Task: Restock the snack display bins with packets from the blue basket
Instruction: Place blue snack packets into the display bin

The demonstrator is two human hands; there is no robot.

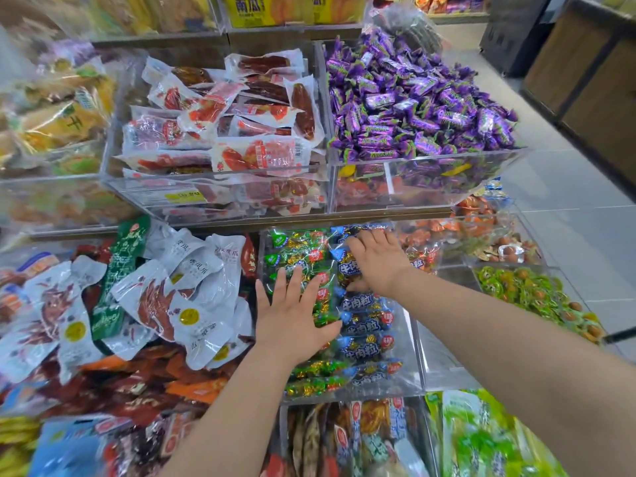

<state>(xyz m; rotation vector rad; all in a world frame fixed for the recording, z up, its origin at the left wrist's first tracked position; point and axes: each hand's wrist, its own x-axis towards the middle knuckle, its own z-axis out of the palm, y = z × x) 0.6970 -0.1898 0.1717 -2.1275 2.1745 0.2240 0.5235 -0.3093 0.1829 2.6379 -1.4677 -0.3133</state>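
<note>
A clear acrylic bin (413,356) in the lower shelf row holds green packets (296,249) on its left side and blue packets (364,325) on its right. My left hand (292,318) lies flat with spread, straight fingers on the green packets. My right hand (375,259) rests palm down on the blue packets further back, with its thumb against one of them. Neither hand grips a packet. No blue basket is in view.
Left of the bin lies a heap of white and silver pouches (179,290). Above stand bins of red sausage packs (241,132) and purple candies (413,98). Green-wrapped sweets (526,290) fill a bin at the right. Grey floor tiles (568,187) lie beyond.
</note>
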